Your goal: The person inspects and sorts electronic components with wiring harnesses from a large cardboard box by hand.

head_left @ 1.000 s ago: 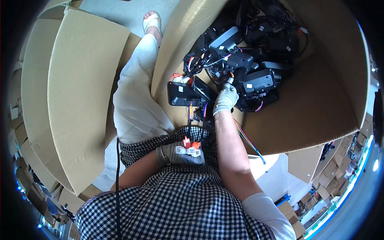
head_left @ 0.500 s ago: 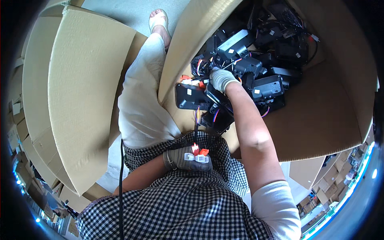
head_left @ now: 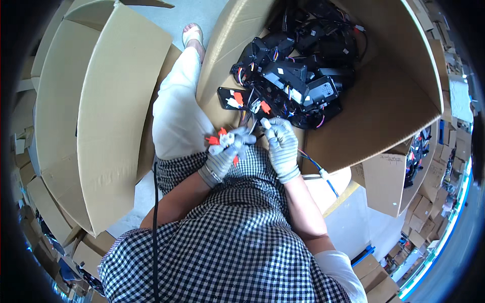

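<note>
My left hand (head_left: pixel 221 160), in a grey striped glove, is closed around a bunch of white and red plug connectors (head_left: pixel 225 138) just in front of my lap. My right hand (head_left: pixel 283 151), gloved too, pinches a white plug connector (head_left: pixel 265 122) between thumb and fingers, a short way right of the bunch. Thin wires run from about the hands toward the black electronic units (head_left: pixel 285 74) heaped in the cardboard box. At the near left of the heap, a flat black unit (head_left: pixel 226 97) has red connectors (head_left: pixel 265 106) and white ones lying around it.
The large open cardboard box (head_left: pixel 374 126) is tilted toward me. Another open carton (head_left: pixel 121 116) stands left of my leg. A cable with blue wires and a white plug (head_left: pixel 324 173) hangs by my right side. More cartons (head_left: pixel 386 184) stand at the right.
My right hand has come out of the heap, back toward my lap, with a white connector. My left hand has risen slightly and turned with its bunch.
</note>
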A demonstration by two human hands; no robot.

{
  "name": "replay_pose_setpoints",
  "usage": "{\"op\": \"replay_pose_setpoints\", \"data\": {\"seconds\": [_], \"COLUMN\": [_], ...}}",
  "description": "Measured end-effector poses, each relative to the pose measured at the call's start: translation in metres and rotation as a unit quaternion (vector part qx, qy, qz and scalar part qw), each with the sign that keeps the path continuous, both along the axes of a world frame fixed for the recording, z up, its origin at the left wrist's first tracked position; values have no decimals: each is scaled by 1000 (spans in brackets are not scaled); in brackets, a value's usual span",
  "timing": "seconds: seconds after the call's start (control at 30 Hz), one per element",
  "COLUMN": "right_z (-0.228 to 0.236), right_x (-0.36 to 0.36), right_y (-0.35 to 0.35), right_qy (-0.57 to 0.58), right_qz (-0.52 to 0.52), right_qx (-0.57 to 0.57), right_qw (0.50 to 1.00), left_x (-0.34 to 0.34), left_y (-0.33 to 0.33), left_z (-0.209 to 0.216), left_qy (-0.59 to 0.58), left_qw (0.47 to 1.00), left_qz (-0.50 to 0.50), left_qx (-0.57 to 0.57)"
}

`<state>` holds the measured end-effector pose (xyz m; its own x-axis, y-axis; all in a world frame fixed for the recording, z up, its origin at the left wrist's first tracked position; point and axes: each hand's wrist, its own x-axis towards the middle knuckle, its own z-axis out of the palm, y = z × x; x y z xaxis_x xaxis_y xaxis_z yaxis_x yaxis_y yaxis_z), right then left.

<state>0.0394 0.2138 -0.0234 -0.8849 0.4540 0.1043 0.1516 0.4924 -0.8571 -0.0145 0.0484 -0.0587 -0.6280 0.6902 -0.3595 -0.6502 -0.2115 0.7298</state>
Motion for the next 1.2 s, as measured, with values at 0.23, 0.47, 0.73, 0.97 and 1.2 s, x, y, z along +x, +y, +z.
{"op": "replay_pose_setpoints", "data": {"seconds": [0.23, 0.47, 0.73, 0.97, 1.2], "right_z": [6, -5, 62, 77, 80], "right_x": [57, 78, 75, 52, 50], "right_y": [-47, -45, -3, 2, -1], "right_qy": [-55, -173, -153, -268, -343], "right_qz": [66, 225, -13, 197, 350], "right_qx": [-13, -99, -430, 191, 332], "right_qw": [996, 954, 890, 924, 806], "left_x": [-11, 2, 3, 10, 1], "left_y": [9, -2, -13, -19, -27], "left_z": [6, 2, -5, -31, -39], "left_qy": [76, 112, -58, -1, 492], "left_qw": [996, 988, 972, 957, 753], "left_qz": [-48, -99, -203, -286, -422], "left_qx": [29, 43, 103, 49, -114]}}
